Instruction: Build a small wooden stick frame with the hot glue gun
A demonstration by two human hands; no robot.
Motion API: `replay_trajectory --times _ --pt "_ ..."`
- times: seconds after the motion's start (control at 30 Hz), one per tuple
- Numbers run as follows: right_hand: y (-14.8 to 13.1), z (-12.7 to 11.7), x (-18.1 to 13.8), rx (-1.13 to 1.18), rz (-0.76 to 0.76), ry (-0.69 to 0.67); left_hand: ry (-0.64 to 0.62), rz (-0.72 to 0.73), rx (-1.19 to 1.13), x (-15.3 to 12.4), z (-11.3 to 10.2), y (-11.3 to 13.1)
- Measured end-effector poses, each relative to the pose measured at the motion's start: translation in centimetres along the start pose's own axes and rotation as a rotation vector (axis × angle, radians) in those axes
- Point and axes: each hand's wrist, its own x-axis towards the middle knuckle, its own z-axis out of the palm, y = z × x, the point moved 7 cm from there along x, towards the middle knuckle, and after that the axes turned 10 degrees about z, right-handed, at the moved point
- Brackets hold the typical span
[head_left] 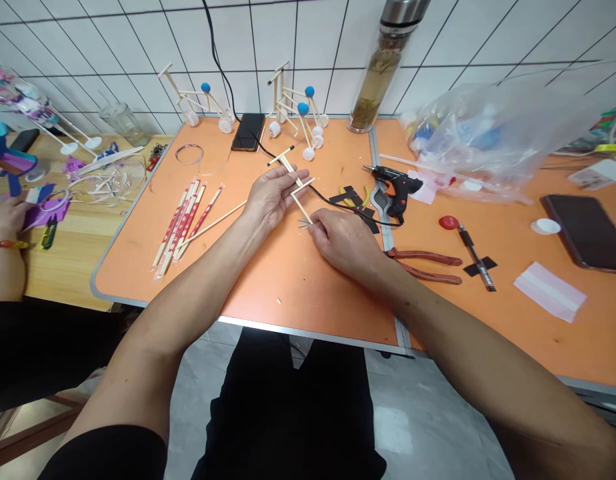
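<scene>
My left hand (271, 198) is closed round a small frame of thin wooden sticks (294, 175), glued crosswise and held just above the orange table (268, 280). My right hand (342, 241) is closed near the frame's lower end, pinching a small metal tool (305, 223) whose tips point at the sticks. A black glue gun (394, 187) lies to the right of both hands, its black cord (333, 203) running under the frame. Red-handled pliers (425, 265) lie beside my right wrist.
Wrapped chopsticks (183, 223) lie left of my hands. Finished stick models with blue balls (295, 110) and a phone (249, 131) stand at the back, beside a glass bottle (375, 80). A plastic bag (481, 140) and a dark tablet (585, 231) are at the right. Another person's hand (5, 217) works at the left table.
</scene>
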Motion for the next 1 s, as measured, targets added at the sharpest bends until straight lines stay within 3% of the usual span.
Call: replay_trajectory --times 1.0 --pt "0.32 -0.26 -0.16 -0.020 0.044 -0.004 0.012 -0.001 0.042 0.27 -0.46 -0.15"
